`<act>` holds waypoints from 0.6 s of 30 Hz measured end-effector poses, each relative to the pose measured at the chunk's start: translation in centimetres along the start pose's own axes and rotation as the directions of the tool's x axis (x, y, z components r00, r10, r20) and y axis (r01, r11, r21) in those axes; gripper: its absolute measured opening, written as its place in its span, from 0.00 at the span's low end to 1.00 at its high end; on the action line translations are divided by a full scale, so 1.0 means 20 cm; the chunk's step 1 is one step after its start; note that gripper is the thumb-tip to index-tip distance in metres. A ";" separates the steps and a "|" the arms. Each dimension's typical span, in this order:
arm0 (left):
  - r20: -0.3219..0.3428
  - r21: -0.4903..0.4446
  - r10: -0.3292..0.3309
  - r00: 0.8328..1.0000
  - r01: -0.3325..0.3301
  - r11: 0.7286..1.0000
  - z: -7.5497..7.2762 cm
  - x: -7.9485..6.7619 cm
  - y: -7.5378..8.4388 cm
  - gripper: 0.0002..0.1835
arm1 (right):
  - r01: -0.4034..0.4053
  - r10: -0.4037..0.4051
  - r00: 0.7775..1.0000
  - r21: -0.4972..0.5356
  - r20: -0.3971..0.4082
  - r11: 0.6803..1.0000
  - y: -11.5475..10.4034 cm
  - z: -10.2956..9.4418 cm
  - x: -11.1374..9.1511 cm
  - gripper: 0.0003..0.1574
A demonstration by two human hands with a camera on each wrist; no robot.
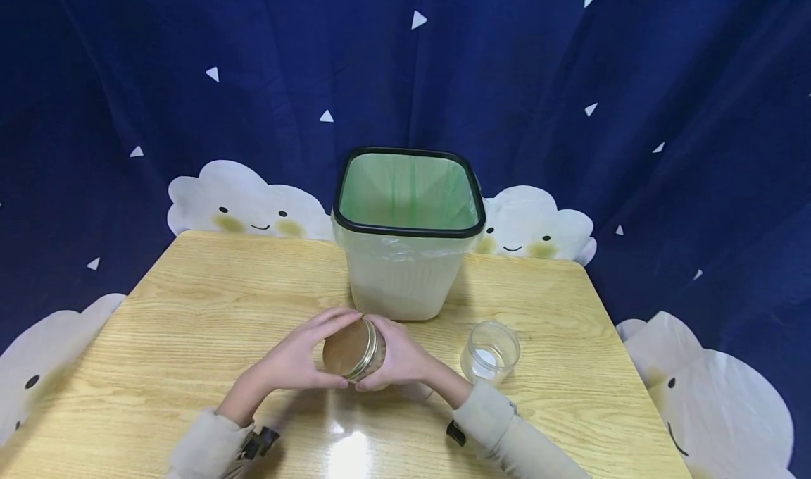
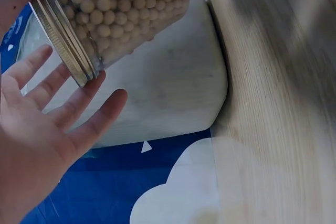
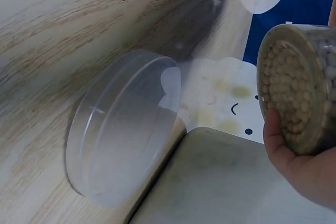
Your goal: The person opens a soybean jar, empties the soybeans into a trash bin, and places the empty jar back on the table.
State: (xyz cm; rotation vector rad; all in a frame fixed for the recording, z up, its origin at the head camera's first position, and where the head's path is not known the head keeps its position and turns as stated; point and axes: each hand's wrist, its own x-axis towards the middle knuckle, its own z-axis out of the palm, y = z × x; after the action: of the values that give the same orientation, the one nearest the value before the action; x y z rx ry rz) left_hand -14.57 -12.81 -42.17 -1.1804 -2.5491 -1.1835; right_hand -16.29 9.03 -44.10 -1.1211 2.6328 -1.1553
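Note:
Both hands hold a clear jar point(image 1: 379, 358) full of small round beige balls, tilted on its side above the table. Its gold-coloured lid point(image 1: 345, 349) faces left. My left hand point(image 1: 294, 356) grips the lid, thumb on the near side and fingers on the far side. In the left wrist view, fingertips lie along the ridged edge of the lid point(image 2: 60, 32). Around the jar's body curls my right hand point(image 1: 402, 352). The right wrist view shows the jar's base point(image 3: 286, 87), balls visible through it.
Behind the hands stands a white bin point(image 1: 402, 275) with a black rim and a bag inside. To the right, an open clear container point(image 1: 491, 352) stands on the wooden table point(image 1: 222, 289). A shallow clear round piece point(image 3: 121, 129) lies beneath the right wrist.

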 end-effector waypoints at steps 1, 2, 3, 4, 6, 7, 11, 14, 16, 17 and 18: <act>-0.005 0.007 0.006 1.000 -0.006 1.000 0.00 0.00 0.00 0.50 | 0.003 -0.003 1.000 0.001 0.000 1.000 0.00 0.00 0.00 0.59; -0.010 0.014 0.010 1.000 -0.010 1.000 0.01 0.00 0.00 0.49 | 0.004 -0.004 1.000 -0.005 0.000 1.000 0.00 0.00 0.00 0.59; -0.017 0.017 0.017 1.000 -0.016 1.000 0.01 0.01 0.00 0.49 | 0.002 -0.002 1.000 -0.012 0.000 1.000 0.00 0.00 0.00 0.59; -0.025 0.022 0.025 0.999 -0.024 0.999 0.01 0.01 0.00 0.49 | -0.004 0.004 1.000 -0.018 0.000 1.000 -0.01 -0.01 -0.01 0.59; -0.038 0.027 0.038 0.999 -0.037 0.999 0.02 0.01 -0.01 0.49 | -0.008 0.008 1.000 -0.026 -0.001 1.000 -0.01 -0.01 -0.01 0.59; -0.043 0.028 0.039 0.998 -0.038 0.999 0.02 0.01 -0.01 0.49 | -0.012 0.012 1.000 -0.028 -0.001 1.000 -0.02 -0.01 -0.01 0.58; -0.063 0.032 0.048 0.997 -0.046 0.998 0.03 0.01 -0.01 0.50 | -0.020 0.020 1.000 -0.034 -0.008 0.999 -0.02 -0.01 -0.02 0.57; -0.077 0.019 0.063 0.995 -0.061 0.998 0.03 0.01 -0.02 0.50 | -0.018 0.017 1.000 -0.038 -0.015 0.999 -0.02 0.00 -0.03 0.57; -0.084 0.001 0.076 0.994 -0.076 0.997 0.04 0.01 -0.03 0.50 | -0.013 0.012 1.000 -0.035 -0.020 0.999 -0.02 0.00 -0.03 0.57; -0.087 -0.007 0.082 0.993 -0.083 0.997 0.04 0.01 -0.03 0.49 | -0.012 0.011 1.000 -0.037 -0.022 0.999 -0.02 0.00 -0.03 0.57; -0.089 -0.017 0.085 0.992 -0.087 0.996 0.05 0.01 -0.03 0.49 | -0.012 0.011 1.000 -0.039 -0.024 0.999 -0.01 0.00 -0.03 0.57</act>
State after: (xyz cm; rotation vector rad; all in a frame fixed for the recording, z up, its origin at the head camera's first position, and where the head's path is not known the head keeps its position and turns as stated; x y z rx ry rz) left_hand -14.90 -12.35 -43.21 -1.2015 -2.4027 -1.2167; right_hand -15.65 9.27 -44.09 -1.1040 2.6873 -1.1278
